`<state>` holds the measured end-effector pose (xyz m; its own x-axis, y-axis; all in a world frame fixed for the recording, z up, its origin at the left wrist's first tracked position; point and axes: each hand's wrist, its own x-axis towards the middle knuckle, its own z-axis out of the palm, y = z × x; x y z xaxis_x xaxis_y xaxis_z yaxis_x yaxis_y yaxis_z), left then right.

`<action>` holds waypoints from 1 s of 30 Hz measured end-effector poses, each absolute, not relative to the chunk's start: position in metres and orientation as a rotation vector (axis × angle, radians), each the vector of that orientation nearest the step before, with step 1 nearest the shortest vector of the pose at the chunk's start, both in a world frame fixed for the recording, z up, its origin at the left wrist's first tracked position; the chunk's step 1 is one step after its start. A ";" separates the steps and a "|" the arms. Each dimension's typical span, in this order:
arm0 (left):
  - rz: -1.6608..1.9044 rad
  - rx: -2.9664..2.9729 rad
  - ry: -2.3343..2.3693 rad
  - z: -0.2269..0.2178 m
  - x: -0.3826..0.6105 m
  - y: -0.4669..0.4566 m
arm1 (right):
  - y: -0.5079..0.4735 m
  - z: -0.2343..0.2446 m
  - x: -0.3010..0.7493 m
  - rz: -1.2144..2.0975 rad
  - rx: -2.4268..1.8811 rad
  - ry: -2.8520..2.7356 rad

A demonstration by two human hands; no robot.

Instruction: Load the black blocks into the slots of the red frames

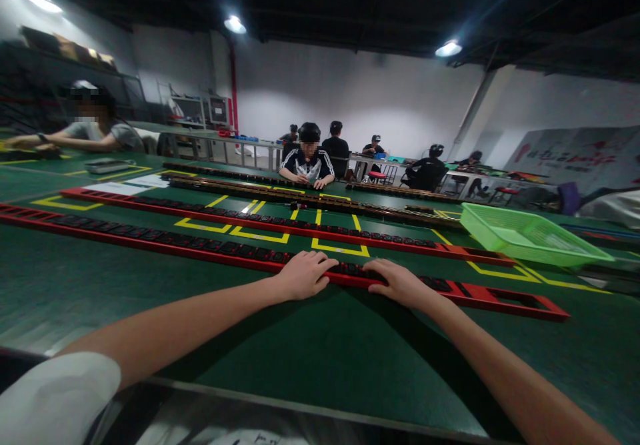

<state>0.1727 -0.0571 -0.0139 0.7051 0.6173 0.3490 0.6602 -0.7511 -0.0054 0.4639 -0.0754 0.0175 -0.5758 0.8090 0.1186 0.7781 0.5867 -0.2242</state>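
A long red frame (220, 255) with a row of black square pieces (150, 236) set in it lies across the table in front of me. My left hand (305, 275) is on it near the middle, fingers over the top and thumb at the near edge. A short way to the right, my right hand (399, 283) holds the same frame with bent fingers and the thumb on the near side. Between my hands a few black pieces show. What is under my fingertips is hidden. The frame's right end has an open rectangular slot (517, 298).
Behind lies a second red frame (345, 233) with black pieces, then dark brown strips (240, 189). A green plastic basket (530, 235) stands at the right. Yellow tape (343, 251) marks the green table (310, 358). One person (307, 158) sits opposite, another (105, 128) at the left.
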 end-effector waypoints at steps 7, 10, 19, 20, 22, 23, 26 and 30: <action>-0.539 -2.762 -1.044 -0.016 0.173 -0.057 | -0.075 0.018 0.463 0.217 -1.335 -2.598; -0.530 -2.771 -1.048 -0.015 0.173 -0.058 | -0.075 0.018 0.464 0.217 -1.334 -2.608; -0.520 -2.778 -1.037 -0.014 0.172 -0.058 | -0.078 0.021 0.462 0.182 -1.318 -2.666; -0.526 -2.780 -1.036 -0.015 0.172 -0.058 | -0.078 0.022 0.462 0.184 -1.313 -2.671; -0.538 -2.781 -1.040 -0.015 0.172 -0.057 | -0.078 0.023 0.462 0.193 -1.310 -2.675; -0.540 -2.780 -1.043 -0.015 0.172 -0.057 | -0.078 0.023 0.462 0.194 -1.312 -2.673; -0.526 -2.786 -1.050 -0.015 0.173 -0.057 | -0.078 0.022 0.462 0.179 -1.320 -2.666; -0.510 -2.793 -1.045 -0.013 0.173 -0.058 | -0.077 0.022 0.462 0.181 -1.304 -2.674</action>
